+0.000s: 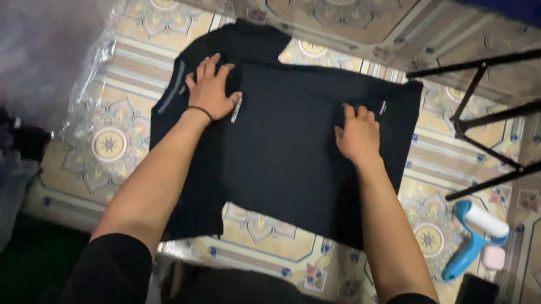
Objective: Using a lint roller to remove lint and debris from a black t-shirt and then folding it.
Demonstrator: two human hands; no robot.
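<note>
Both hands press flat on a black garment spread over the patterned tile floor, the left hand on its folded left part, the right hand near the top edge, with a blue lint roller lying well apart to the right

Both bare arms reached forward, the left hand and right hand pressed flat, palms down, fingers spread.

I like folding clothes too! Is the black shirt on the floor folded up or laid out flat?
Partly folded. The black shirt has its sides turned in, and both the left hand and right hand press flat on it.
</note>
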